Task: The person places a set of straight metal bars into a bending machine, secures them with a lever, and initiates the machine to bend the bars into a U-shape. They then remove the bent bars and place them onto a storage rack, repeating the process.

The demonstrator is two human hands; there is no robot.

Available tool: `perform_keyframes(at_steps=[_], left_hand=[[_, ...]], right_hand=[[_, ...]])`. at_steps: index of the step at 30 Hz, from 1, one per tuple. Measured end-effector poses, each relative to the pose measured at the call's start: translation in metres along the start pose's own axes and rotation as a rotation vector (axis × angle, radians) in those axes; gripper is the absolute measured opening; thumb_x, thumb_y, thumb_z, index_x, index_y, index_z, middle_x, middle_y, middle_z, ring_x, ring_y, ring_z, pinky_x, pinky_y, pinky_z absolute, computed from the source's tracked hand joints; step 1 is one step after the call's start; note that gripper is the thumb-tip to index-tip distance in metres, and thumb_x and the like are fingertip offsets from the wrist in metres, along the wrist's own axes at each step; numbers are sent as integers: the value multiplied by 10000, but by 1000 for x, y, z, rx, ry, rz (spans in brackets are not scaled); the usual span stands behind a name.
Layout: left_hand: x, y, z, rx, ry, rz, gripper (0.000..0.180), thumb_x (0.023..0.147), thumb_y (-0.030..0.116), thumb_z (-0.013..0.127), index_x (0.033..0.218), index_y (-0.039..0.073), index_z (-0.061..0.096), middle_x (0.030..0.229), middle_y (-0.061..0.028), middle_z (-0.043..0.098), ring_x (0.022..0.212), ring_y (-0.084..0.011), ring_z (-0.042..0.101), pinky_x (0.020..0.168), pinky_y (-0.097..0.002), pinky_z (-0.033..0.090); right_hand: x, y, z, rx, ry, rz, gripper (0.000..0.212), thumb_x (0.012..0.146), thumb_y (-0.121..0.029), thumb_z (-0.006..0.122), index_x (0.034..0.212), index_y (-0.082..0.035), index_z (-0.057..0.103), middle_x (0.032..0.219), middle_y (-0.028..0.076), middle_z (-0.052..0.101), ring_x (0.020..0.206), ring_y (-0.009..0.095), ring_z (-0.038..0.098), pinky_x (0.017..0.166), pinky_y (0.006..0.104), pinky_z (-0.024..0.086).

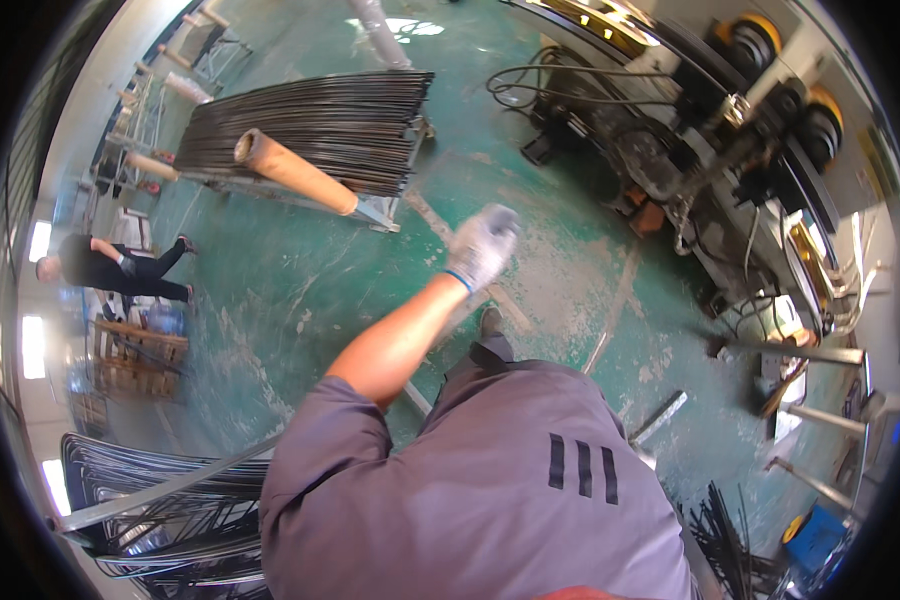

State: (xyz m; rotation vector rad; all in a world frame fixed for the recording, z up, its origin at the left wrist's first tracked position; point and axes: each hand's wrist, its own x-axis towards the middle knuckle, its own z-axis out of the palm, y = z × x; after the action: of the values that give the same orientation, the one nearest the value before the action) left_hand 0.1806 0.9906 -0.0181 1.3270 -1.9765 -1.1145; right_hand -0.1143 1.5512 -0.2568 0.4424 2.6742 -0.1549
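Note:
My left hand (483,246), in a white work glove with a blue cuff and grey finger area, is stretched forward over the green floor. It touches nothing that I can see. Motion smears its fingers, so whether they are curled or straight is unclear. Beyond it to the left, a rack carries a wide stack of long dark rods or strips (310,125). A brown cardboard tube (295,172) sits over a metal arm on the near side of that rack. My right hand is out of the picture. One of my shoes (491,319) shows below the glove.
Dark machinery (650,150) with loose cables stands at the right. Bent black strips (180,500) hang on a metal rack at the lower left. A person in dark clothes (120,265) is at the far left, near a wooden pallet (140,350). Black strips (725,540) stand at lower right.

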Motion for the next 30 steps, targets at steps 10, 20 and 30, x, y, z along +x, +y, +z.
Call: perform_keyframes(at_steps=[10, 20, 30], left_hand=[[128, -168, -389, 665, 808, -30, 187, 887, 176, 692, 1052, 101, 736, 1012, -178, 764, 959, -384, 738, 876, -474, 593], [164, -212, -450, 1268, 899, -243, 407, 880, 343, 738, 1122, 16, 720, 1074, -225, 738, 997, -441, 675, 936, -537, 528], [214, -232, -470, 1244, 894, -256, 234, 807, 171, 806, 792, 21, 627, 787, -189, 628, 758, -434, 609, 727, -545, 483]], right_hand=[[-248, -461, 2, 49, -106, -1143, 340, 896, -256, 759, 1155, -38, 727, 1051, 211, 773, 989, 392, 750, 896, 436, 575], [-555, -682, 184, -357, -430, -1942, 579, 840, -391, 831, 1289, -73, 652, 1172, 191, 719, 1128, 400, 674, 967, 484, 541], [-729, -755, 404, -649, -437, -2107, 301, 955, -244, 666, 1174, -42, 624, 1164, 168, 689, 1141, 331, 665, 977, 478, 533]])
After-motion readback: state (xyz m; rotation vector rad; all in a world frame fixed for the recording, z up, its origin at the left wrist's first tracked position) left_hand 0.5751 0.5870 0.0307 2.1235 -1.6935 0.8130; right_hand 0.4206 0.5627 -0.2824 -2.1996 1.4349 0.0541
